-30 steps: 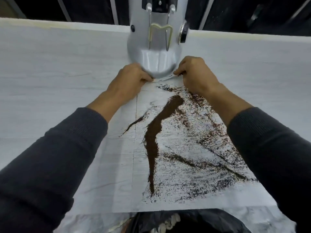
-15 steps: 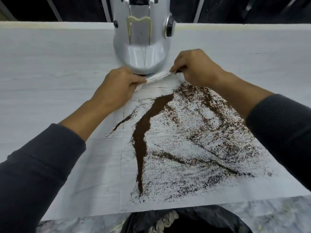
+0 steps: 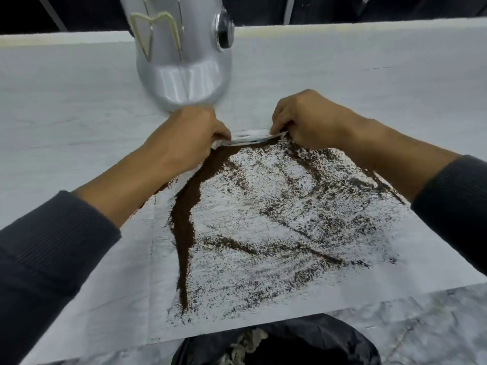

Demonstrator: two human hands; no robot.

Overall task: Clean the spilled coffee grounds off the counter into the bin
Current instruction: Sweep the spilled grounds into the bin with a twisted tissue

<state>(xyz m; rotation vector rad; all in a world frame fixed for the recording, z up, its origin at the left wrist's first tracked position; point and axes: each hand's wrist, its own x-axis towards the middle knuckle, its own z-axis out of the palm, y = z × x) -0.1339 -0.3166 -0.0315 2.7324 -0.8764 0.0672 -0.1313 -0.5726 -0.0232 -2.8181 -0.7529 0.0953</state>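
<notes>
Two hands are working here: left hand (image 3: 184, 138) and right hand (image 3: 311, 119) are each pinching an end of one small white strip (image 3: 247, 138), fingers clamped tight on it. Coffee grounds (image 3: 184, 222) are lying across the table (image 3: 66, 101), one bin (image 3: 276, 343) sitting below its edge, one silver grinder (image 3: 184, 69) behind.

Coffee grounds (image 3: 184, 222) lie on counter (image 3: 369, 101), grinder (image 3: 184, 61) behind, bin (image 3: 303, 343) before.

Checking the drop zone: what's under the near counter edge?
A bin lined with a black bag, some pale crumpled waste inside. Its base and the rest of its contents are out of view; the counter hides its far rim.
</notes>
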